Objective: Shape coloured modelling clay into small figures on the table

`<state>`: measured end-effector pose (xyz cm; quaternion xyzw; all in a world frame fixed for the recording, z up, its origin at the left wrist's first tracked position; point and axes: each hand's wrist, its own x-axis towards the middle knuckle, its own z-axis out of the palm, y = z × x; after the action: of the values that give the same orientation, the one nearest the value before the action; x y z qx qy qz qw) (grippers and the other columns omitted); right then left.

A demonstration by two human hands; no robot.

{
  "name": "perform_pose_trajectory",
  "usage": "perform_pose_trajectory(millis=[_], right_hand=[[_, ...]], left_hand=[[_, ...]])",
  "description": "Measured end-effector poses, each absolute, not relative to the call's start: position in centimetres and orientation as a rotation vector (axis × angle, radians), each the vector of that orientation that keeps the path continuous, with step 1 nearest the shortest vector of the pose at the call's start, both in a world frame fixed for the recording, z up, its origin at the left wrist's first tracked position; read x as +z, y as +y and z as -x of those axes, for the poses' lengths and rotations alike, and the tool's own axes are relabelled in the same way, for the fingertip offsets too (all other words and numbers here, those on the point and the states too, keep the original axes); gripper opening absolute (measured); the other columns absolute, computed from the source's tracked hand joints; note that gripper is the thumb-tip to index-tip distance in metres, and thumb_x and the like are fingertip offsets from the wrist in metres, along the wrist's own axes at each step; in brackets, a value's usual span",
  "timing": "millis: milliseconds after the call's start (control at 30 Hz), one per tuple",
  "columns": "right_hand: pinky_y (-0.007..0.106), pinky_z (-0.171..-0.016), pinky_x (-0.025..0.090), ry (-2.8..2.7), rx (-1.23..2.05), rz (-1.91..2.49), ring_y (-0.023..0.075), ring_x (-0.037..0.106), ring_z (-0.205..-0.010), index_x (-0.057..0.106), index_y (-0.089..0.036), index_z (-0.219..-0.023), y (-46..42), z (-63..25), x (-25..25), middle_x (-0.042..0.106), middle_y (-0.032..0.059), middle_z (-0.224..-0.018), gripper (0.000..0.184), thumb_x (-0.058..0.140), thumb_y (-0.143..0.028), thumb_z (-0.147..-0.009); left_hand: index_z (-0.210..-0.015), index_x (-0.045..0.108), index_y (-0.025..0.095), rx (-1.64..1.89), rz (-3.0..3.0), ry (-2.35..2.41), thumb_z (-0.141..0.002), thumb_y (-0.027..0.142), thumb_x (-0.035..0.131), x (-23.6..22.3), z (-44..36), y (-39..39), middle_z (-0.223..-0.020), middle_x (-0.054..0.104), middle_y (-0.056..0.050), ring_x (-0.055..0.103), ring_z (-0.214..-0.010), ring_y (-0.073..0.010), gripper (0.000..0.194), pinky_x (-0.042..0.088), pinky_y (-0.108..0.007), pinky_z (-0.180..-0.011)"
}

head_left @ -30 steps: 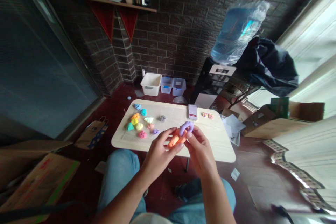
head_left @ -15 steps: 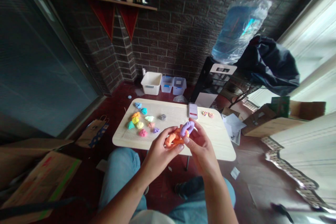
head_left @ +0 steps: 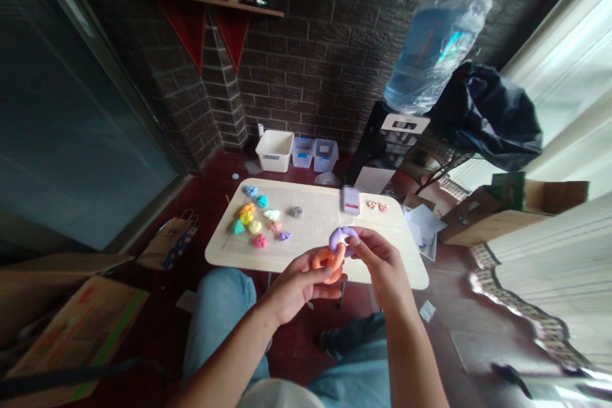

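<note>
Holding the orange loops (head_left: 338, 259) in the left hand (head_left: 301, 280), with thumb and fingers around the lower part. Pinching the purple ring (head_left: 335, 239) by its right side with the right hand (head_left: 382, 258), between thumb and fingertips. Holding both up in the air, over the near side of the worktop (head_left: 401, 255), touching each other. Hard to tell whether hooked together or just pressed close. Probably very light, soft and squishy, like play clay; maybe a bit sticky, not slippery. Likely to bend, dent or tear under a hard squeeze. Best to hold the orange loops low down, and the purple ring softly by its outer side, away from the touching spot. Also on the worktop: over to the left, a pink lump (head_left: 261, 240) and a grey lump (head_left: 296, 211); near the far edge, a phone (head_left: 351, 201).
</note>
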<state>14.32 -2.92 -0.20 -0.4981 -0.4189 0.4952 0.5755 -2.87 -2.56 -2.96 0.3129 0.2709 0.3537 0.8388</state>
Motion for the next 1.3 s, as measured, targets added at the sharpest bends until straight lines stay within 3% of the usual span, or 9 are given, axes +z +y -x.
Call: perform_pose_trajectory(millis=[233,400,567,700,800,867,1300], right_hand=[[0.033,-0.074,0.056,-1.096,0.859,1.288,0.0206,0.071,-0.082,0.074,-0.023,-0.099,-2.0,-17.0,0.6,0.077,0.0057,-0.094,0.031,0.077,-0.044,-0.077],[0.037,-0.080,0.056,-1.096,0.627,1.374,0.0229,0.072,-0.087,0.074,-0.022,-0.101,0.4,-21.5,0.4,0.077,0.0076,-0.098,0.039,0.079,-0.048,-0.073],[0.038,-0.077,0.056,-1.062,0.585,1.457,0.0246,0.072,-0.084,0.072,-0.017,-0.105,3.8,-26.8,-1.4,0.076,0.0100,-0.092,0.053,0.081,-0.054,-0.067],[0.036,-0.076,0.056,-1.026,0.625,1.570,0.0232,0.071,-0.084,0.068,-0.014,-0.108,6.1,-30.5,-3.6,0.074,0.0090,-0.091,0.048,0.078,-0.048,-0.075],[0.039,-0.081,0.057,-0.992,0.705,1.680,0.0202,0.068,-0.092,0.063,-0.015,-0.113,7.2,-32.6,-5.6,0.068,0.0076,-0.108,0.032,0.066,-0.037,-0.091],[0.041,-0.085,0.057,-0.964,0.777,1.740,0.0206,0.066,-0.099,0.060,-0.016,-0.119,7.6,-33.8,-7.0,0.064,0.0078,-0.119,0.030,0.061,-0.034,-0.095],[0.044,-0.088,0.056,-0.709,1.079,1.978,0.0229,0.064,-0.105,0.058,-0.017,-0.125,9.0,-40.9,-14.7,0.061,0.0092,-0.125,0.035,0.061,-0.034,-0.094]], left_hand=[[-0.119,0.062,0.020,0.711,-0.556,0.759,-0.073,0.020,0.078,-6.3,2.4,-3.2,-0.130,0.059,-0.013,0.065,-0.107,-0.0257,0.049,0.054,-0.040,-0.087],[-0.115,0.063,0.018,0.645,-0.674,0.857,-0.073,0.026,0.078,-8.2,2.8,-4.1,-0.125,0.062,-0.014,0.064,-0.105,-0.0235,0.045,0.051,-0.037,-0.087],[-0.114,0.062,0.017,0.587,-0.735,0.911,-0.072,0.035,0.078,-9.5,3.2,-5.0,-0.117,0.066,-0.013,0.067,-0.097,-0.0211,0.048,0.049,-0.034,-0.083],[-0.115,0.062,0.017,0.561,-0.744,0.949,-0.069,0.042,0.079,-10.9,3.6,-5.5,-0.113,0.068,-0.012,0.067,-0.095,-0.0208,0.055,0.047,-0.032,-0.081],[-0.113,0.061,0.018,0.552,-0.721,0.993,-0.064,0.046,0.082,-12.2,3.7,-5.5,-0.109,0.070,-0.011,0.068,-0.090,-0.0197,0.059,0.047,-0.030,-0.077],[-0.110,0.062,0.018,0.541,-0.709,1.009,-0.061,0.047,0.084,-13.0,3.8,-5.3,-0.107,0.070,-0.010,0.069,-0.088,-0.0193,0.060,0.047,-0.029,-0.076],[-0.104,0.065,0.022,0.473,-0.685,1.122,-0.053,0.053,0.086,-11.3,3.1,-4.0,-0.104,0.073,-0.009,0.071,-0.096,-0.0257,0.063,0.051,-0.035,-0.083]])
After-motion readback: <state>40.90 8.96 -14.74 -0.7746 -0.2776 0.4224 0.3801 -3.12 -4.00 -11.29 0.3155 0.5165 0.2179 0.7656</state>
